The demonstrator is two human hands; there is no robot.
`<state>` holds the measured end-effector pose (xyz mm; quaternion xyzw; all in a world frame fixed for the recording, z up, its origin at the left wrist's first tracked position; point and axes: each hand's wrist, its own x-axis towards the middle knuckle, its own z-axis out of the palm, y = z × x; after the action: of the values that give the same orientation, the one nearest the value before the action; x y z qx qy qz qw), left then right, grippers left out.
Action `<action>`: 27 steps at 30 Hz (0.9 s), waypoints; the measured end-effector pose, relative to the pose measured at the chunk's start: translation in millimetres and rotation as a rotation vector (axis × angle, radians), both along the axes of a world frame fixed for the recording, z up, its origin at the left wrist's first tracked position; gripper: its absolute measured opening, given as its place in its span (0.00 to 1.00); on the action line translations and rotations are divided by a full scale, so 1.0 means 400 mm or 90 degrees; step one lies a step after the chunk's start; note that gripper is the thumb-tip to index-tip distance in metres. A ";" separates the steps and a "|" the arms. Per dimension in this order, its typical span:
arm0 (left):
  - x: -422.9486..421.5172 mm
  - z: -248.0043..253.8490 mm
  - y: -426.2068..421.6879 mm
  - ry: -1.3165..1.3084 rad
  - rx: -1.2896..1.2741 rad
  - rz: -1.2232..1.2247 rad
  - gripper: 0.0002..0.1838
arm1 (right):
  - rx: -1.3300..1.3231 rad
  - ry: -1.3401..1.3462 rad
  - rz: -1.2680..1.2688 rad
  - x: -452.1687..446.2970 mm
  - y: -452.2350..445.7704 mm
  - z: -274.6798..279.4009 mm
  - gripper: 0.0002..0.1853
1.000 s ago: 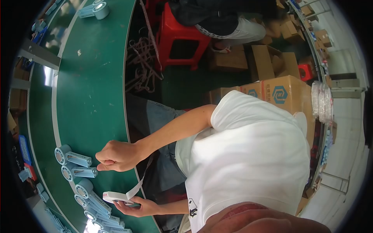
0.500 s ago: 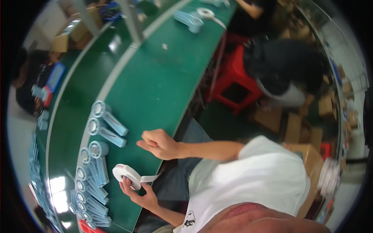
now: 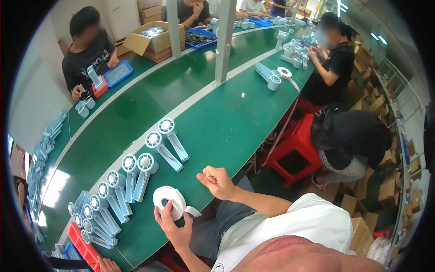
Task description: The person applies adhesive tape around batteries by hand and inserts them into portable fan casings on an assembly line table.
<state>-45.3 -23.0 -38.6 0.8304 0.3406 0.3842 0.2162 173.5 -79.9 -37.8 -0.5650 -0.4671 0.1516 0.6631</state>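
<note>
My left hand [image 3: 176, 227] grips a roll of white tape [image 3: 179, 196], fingers at its core, above the near edge of the green table. A short loose end of tape [image 3: 194, 211] sticks out from the roll. Up and to the right of it, my right hand [image 3: 217, 182] is closed with its fingers curled in; whether anything is pinched inside is hidden. Left of the tape lie two light-blue handheld fan housings [image 3: 146, 167] with round heads and open handles. Another pair of fan housings [image 3: 166, 131] rests farther along, and several more fan housings [image 3: 99, 208] form a row toward the lower left.
A red tray [image 3: 81, 245] is at the lower left, with a co-worker's hand [image 3: 108, 264] beside it. Farther up the table lie another tape roll [image 3: 284, 72] and fan housings [image 3: 273, 82]. Co-workers sit across and ahead. A red stool [image 3: 294, 158] stands right of the table.
The view has tilted up, bringing more of the room into sight. My left hand still holds the tape roll, and my right hand stays closed.
</note>
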 end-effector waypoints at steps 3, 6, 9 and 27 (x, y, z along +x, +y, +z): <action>0.002 -0.001 0.003 0.001 0.004 -0.019 0.30 | -0.012 0.017 0.019 0.000 0.003 -0.004 0.26; 0.002 0.004 0.002 0.000 0.003 -0.009 0.30 | -0.041 0.039 0.033 0.000 0.003 -0.014 0.27; 0.016 0.005 0.008 0.009 -0.002 -0.009 0.29 | -0.081 -0.026 0.015 0.008 0.003 -0.014 0.24; -0.006 0.015 0.004 0.018 -0.006 -0.028 0.31 | -0.173 -0.250 0.036 -0.008 0.021 -0.022 0.25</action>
<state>-47.8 -21.3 -32.8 0.8421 0.3271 0.3657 0.2240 170.3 -71.5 -46.7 -0.6544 -0.5779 0.1184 0.4730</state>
